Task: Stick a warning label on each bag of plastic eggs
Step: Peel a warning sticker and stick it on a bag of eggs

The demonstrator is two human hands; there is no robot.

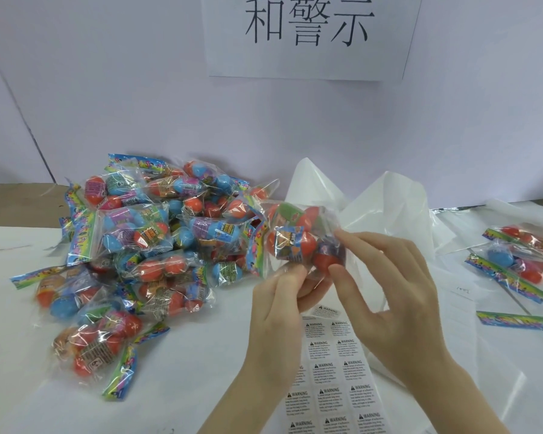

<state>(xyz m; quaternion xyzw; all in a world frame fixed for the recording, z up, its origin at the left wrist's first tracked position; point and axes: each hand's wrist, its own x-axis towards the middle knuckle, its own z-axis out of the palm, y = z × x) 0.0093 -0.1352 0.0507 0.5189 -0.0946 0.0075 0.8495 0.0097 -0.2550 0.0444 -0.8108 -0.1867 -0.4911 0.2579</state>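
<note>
I hold one clear bag of orange and green plastic eggs (298, 236) in the air above the table, in front of me. My left hand (282, 296) grips its lower edge from below. My right hand (386, 286) pinches the bag's right side between thumb and fingers. Under my hands lies a sheet of white warning labels (333, 380), with one loose label (326, 311) at its top. A big pile of egg bags (145, 245) covers the left of the table.
Two egg bags (521, 258) and a loose colourful header strip (518, 321) lie at the right. A crumpled white plastic sheet (386, 198) rises behind my hands. A paper sign with large characters (308, 32) hangs on the back wall.
</note>
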